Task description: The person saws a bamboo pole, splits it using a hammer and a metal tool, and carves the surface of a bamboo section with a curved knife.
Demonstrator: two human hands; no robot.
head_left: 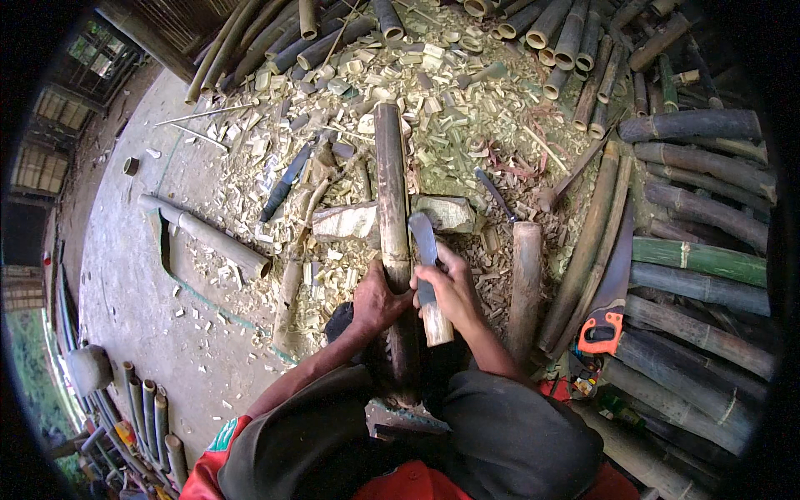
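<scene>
Left hand [379, 298] grips pole [389, 158], right hand [454, 292] grips knife [425, 242]; I judge scraping partial, dark end [403, 358] toward 6 o'clock remaining.

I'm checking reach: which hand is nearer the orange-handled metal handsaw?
Right. The right hand, gripping a wooden-handled metal blade, is left of the saw; the left hand, on the brown bamboo pole, is farther left.

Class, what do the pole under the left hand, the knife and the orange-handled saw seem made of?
Pole: likely bamboo, dull mottled brown, with a ringed joint.
Knife: smooth grey blade, probably steel; pale bare handle, apparently wood.
Saw: flat grey blade, likely metal; bright orange handle, perhaps plastic.
</scene>
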